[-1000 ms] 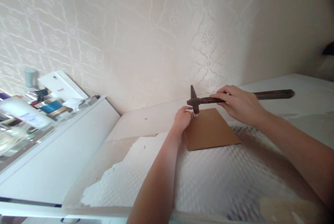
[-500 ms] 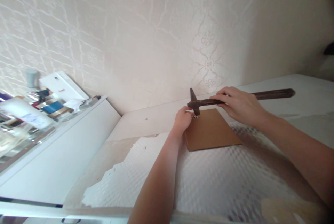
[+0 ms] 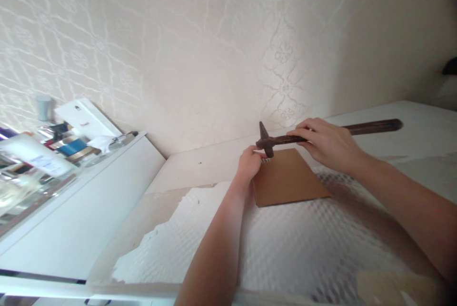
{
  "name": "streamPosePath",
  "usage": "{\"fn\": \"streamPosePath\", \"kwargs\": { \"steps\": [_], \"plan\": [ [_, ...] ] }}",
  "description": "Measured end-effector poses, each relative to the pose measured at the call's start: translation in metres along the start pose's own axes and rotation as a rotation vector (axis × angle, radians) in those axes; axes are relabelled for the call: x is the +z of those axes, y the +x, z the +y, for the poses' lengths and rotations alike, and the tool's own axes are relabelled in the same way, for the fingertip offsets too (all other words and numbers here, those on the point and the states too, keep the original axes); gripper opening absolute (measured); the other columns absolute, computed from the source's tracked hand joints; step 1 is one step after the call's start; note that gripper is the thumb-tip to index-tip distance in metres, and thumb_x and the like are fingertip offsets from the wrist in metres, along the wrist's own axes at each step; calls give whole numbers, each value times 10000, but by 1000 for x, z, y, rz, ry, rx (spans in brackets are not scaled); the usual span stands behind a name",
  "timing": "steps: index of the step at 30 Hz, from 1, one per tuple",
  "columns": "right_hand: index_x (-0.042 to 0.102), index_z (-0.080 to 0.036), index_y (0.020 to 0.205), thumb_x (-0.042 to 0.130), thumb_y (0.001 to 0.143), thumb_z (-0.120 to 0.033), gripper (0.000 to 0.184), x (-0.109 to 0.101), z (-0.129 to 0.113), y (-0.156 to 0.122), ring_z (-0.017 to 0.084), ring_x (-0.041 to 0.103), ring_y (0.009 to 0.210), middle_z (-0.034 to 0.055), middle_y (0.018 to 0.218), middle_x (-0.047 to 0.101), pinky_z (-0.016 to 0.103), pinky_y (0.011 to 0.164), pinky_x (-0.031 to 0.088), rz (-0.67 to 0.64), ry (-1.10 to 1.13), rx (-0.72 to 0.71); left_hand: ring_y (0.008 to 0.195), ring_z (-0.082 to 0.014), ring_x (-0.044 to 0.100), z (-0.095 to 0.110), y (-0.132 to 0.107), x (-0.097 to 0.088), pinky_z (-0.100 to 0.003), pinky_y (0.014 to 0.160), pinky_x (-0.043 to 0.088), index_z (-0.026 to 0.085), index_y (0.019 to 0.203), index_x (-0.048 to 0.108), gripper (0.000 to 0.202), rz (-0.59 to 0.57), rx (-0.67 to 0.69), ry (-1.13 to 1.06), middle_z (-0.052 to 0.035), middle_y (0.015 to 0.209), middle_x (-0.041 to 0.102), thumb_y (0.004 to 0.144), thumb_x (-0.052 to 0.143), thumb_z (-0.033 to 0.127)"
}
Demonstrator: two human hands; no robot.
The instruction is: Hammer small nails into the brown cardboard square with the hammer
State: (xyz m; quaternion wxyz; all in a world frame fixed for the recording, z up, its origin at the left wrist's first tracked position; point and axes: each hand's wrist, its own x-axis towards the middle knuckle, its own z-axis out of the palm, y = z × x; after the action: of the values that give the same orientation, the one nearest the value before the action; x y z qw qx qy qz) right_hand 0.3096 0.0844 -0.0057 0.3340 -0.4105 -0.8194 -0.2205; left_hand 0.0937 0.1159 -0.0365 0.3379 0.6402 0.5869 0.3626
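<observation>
A brown board (image 3: 289,177) lies flat on a white textured sheet (image 3: 285,244) near the wall. My left hand (image 3: 250,163) is pinched at the board's far left corner, around something small, probably a nail, that I cannot make out clearly. My right hand (image 3: 328,144) grips the dark hammer (image 3: 371,128) high on its handle, close to the head. The hammer head (image 3: 266,142) hangs just above the fingers of my left hand, over that corner.
A patterned pale wall (image 3: 214,49) rises right behind the board. To the left stands a white cabinet (image 3: 89,201) with bottles, a white box (image 3: 85,118) and clutter on top. The table edge runs along the bottom of the view.
The hammer head has dipped and lifted a few pixels over the board's corner. Both hands stay where they were.
</observation>
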Motion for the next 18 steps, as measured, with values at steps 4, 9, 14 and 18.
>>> {"fn": "streamPosePath", "kwargs": {
  "steps": [4,9,14,18],
  "plan": [
    [631,-232,1044,466,859,-180,254,-1,-2,1,185,566,877,50,982,629,275,622,413,3,9,4,941,-207,621,-2,1,0,-341,899,419,166,975,645,309,2,-4,2,-65,896,720,710,487,155],
    [629,-239,1040,457,861,-188,253,-2,-1,1,185,567,866,49,962,629,275,600,410,-13,6,2,943,-212,619,-2,1,-1,-352,900,416,168,981,646,312,-9,3,-1,-66,911,720,710,492,159],
    [632,-244,1019,460,856,-183,244,-1,0,1,186,564,866,47,961,630,275,597,408,9,3,17,952,-203,614,2,-1,-2,-340,898,417,173,990,646,325,-15,-6,6,-60,909,720,711,482,146],
    [630,-235,1017,454,867,-196,235,-1,-1,1,186,559,869,49,956,626,272,600,400,-26,18,3,961,-216,608,2,-1,-1,-352,900,415,164,964,655,308,-18,11,23,-69,928,717,708,484,153]
  ]
}}
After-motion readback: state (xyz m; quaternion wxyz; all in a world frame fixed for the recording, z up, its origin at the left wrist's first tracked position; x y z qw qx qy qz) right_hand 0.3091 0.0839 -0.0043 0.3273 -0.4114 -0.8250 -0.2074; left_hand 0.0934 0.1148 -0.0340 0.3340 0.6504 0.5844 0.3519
